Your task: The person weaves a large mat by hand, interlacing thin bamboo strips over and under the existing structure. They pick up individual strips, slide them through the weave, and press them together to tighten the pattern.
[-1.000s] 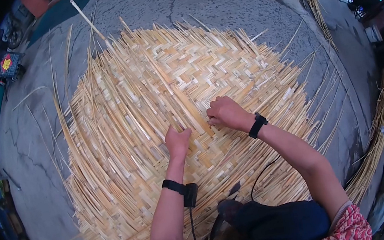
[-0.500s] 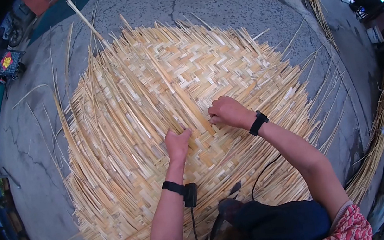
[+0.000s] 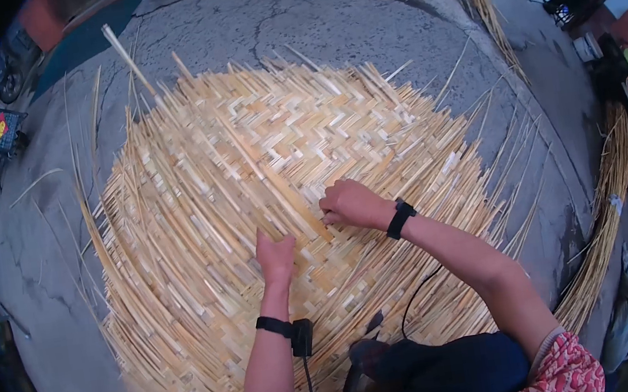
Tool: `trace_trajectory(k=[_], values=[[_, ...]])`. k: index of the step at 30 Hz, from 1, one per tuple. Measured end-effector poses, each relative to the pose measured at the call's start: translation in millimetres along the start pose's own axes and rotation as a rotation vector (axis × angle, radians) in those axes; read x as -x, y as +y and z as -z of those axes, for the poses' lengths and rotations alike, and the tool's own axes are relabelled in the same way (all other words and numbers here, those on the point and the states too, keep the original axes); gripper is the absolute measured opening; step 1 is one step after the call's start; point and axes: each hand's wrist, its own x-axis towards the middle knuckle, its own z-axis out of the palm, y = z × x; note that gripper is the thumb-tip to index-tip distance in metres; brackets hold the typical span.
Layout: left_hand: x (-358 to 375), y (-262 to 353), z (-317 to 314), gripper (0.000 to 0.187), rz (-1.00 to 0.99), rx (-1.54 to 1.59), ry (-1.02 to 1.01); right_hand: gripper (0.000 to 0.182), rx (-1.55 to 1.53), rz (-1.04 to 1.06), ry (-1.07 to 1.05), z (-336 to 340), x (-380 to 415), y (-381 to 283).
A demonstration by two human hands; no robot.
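Observation:
A large mat of split reed strips (image 3: pixel 306 137), woven in a zigzag pattern, spreads over the ground. Its middle lies under both my hands. My left hand (image 3: pixel 275 258) rests on the lengthwise strips, thumb held out to the right and apart from the forefinger; its other fingers are mostly hidden. To its right and slightly farther out, my right hand (image 3: pixel 359 204) is closed, fingertips pinched at a thin reed strip near the weave. A wider yellowish strip (image 3: pixel 288 193) runs slantwise between the hands. Black bands circle both wrists.
Long loose strip ends (image 3: pixel 128 62) stick out past the mat's edges. Bundles of reeds (image 3: pixel 611 192) lie on the right, with another bundle (image 3: pixel 481 3) farther back. Cracked concrete (image 3: pixel 259 17) surrounds the mat. My dark-clothed knee (image 3: pixel 448 369) and a black cable are close in front.
The view has tilted up a little, so the mat and hands appear lower and farther left. Both hands keep nearly the same places on the mat.

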Motion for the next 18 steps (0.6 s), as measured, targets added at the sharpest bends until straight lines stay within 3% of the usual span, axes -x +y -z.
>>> trace_trajectory(k=[1, 3, 4, 8, 18], values=[[-11, -28, -5, 0.053, -0.043, 0.063, -0.022, 0.025, -0.024, 0.01, 0.061, -2, 3, 1], [-12, -18, -4, 0.05, 0.109, 0.314, -0.159, 0.023, -0.023, 0.009, 0.125, 1, 10, -2], [-7, -1, 0, 0.051, 0.21, 0.274, -0.164, 0.024, -0.034, -0.005, 0.113, 4, 12, -7], [-18, -29, 0, 0.056, 0.161, 0.319, -0.075, 0.026, 0.006, -0.028, 0.072, -8, 3, -3], [-12, -29, -3, 0.055, 0.11, 0.326, -0.1, 0.023, -0.013, -0.029, 0.039, -10, 6, -2]])
